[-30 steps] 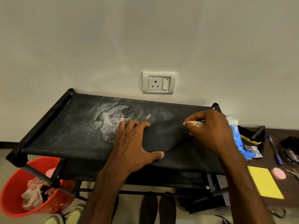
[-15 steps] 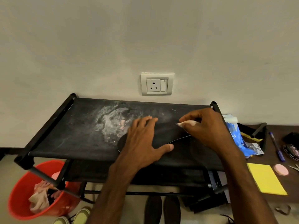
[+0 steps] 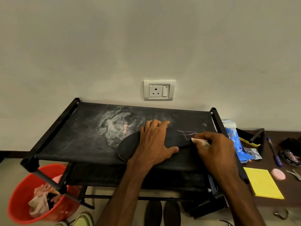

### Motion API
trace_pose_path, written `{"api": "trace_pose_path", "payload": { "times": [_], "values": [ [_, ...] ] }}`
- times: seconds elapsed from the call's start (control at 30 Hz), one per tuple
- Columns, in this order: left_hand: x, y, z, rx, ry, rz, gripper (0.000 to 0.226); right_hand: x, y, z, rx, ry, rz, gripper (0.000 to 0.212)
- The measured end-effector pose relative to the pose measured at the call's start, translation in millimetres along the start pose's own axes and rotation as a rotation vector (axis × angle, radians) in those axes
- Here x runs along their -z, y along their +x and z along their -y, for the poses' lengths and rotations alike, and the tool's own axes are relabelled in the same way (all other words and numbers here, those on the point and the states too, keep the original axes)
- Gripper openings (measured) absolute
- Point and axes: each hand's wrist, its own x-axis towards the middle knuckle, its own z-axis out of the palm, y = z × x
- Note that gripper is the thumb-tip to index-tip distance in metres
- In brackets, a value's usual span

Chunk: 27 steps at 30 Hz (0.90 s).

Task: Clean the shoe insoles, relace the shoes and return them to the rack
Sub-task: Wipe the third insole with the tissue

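I judge we are in the insole-cleaning step: on the top shelf of the rack [image 3: 78,144] the black insole [image 3: 128,147] lies flat, my left hand [image 3: 154,144] pressing it down with fingers straight, my right hand [image 3: 215,147] pinching a pale lump [image 3: 197,140] at its right end. Next I need steady pressure from the left hand while the right rubs along the insole. Since half a second ago a white scribble [image 3: 187,134] has appeared by the lump.
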Motion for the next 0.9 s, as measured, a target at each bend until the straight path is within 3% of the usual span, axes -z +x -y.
{"api": "trace_pose_path", "payload": {
  "times": [0.27,0.4,0.9],
  "values": [
    [-2.8,0.3,-7.3,-0.036,0.030,-0.131,0.080,-3.5,-8.3,-5.1,-0.032,-0.028,-0.148,0.009],
    [-5.3,-0.3,-5.2,-0.033,0.006,-0.121,0.079,-6.2,-3.2,-9.1,-0.071,-0.040,-0.200,0.011],
    [-7.6,-2.1,-4.0,-0.022,-0.010,-0.095,0.081,-13.6,3.0,-6.4,-0.046,-0.048,-0.042,0.015]
  ]
}}
